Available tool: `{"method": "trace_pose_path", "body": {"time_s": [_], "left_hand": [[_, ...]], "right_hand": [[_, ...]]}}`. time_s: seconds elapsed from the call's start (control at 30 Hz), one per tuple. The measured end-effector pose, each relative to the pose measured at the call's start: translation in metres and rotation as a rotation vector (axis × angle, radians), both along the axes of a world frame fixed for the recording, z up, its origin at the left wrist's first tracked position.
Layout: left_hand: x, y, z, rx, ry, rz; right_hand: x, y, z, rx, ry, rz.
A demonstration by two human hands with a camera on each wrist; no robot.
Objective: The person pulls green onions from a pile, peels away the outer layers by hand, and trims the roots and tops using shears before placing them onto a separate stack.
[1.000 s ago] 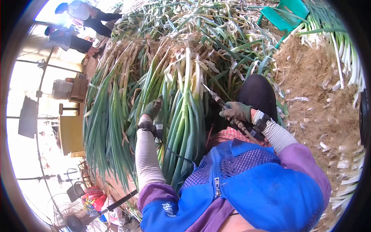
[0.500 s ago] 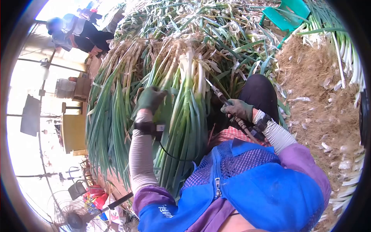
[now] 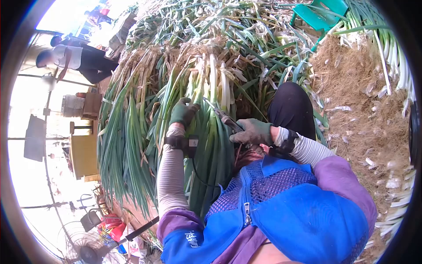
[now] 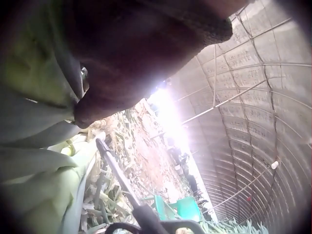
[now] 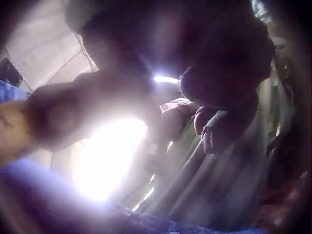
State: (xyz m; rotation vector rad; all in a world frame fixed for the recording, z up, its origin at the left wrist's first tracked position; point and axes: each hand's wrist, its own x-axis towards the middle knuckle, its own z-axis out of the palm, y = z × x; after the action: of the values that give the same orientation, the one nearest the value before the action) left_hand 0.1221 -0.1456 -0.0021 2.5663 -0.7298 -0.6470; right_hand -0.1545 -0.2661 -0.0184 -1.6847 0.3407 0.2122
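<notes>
Long green onions (image 3: 213,136) lie in a thick heap before me, roots at the far end and green leaves toward me. My gloved left hand (image 3: 184,112) grips a green onion among the leaves, just below the pale stalks. In the left wrist view its dark fingers (image 4: 122,87) are curled against the leaves. My gloved right hand (image 3: 254,132) holds an air gun (image 3: 228,119) by its body. The thin metal nozzle (image 4: 117,168) points left, its tip close to the left hand and the stalks. Glare and shadow hide much in the right wrist view.
A green plastic chair (image 3: 323,15) stands at the far right. Trimmed roots (image 3: 351,119) cover the ground on my right, beside a row of white stalks (image 3: 393,215). A fan (image 3: 88,253) is at lower left, and people (image 3: 74,57) are at upper left.
My left hand reached into the leaves, then shifted right toward the middle stalks. The right hand brought the air gun left, its nozzle now close to the left hand.
</notes>
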Motion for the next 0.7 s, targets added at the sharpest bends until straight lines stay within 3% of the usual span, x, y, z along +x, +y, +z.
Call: {"method": "trace_pose_path", "body": {"time_s": [0.1, 0.17, 0.23, 0.33, 0.37, 0.47, 0.5, 0.63, 0.7], "left_hand": [[-0.003, 0.001, -0.003, -0.019, 0.003, -0.003], [-0.015, 0.000, 0.008, -0.030, 0.001, -0.011], [-0.014, 0.003, 0.001, -0.039, 0.004, -0.014], [0.010, 0.012, -0.026, -0.018, 0.028, -0.053], [0.006, 0.013, -0.025, 0.016, -0.132, -0.127], [-0.007, 0.014, 0.003, 0.235, 0.042, -0.129], [0.000, 0.019, -0.003, 0.215, 0.031, -0.201], [0.024, 0.029, -0.038, 0.080, 0.090, -0.108], [0.012, 0.018, 0.003, 0.160, 0.190, -0.067]], "right_hand": [[0.022, -0.008, -0.002, 0.024, 0.130, -0.037], [0.043, -0.020, -0.008, -0.041, 0.035, -0.048], [0.066, -0.032, -0.020, 0.224, 0.203, -0.070], [0.093, -0.049, -0.041, -0.170, 0.040, -0.140], [0.102, -0.057, -0.051, -0.279, -0.053, -0.170], [0.097, -0.049, -0.070, -0.241, -0.061, -0.132], [0.080, -0.042, -0.048, -0.115, 0.032, -0.094], [0.028, -0.025, -0.021, -0.196, 0.048, -0.045], [0.007, -0.021, -0.013, -0.155, 0.121, -0.012]]}}
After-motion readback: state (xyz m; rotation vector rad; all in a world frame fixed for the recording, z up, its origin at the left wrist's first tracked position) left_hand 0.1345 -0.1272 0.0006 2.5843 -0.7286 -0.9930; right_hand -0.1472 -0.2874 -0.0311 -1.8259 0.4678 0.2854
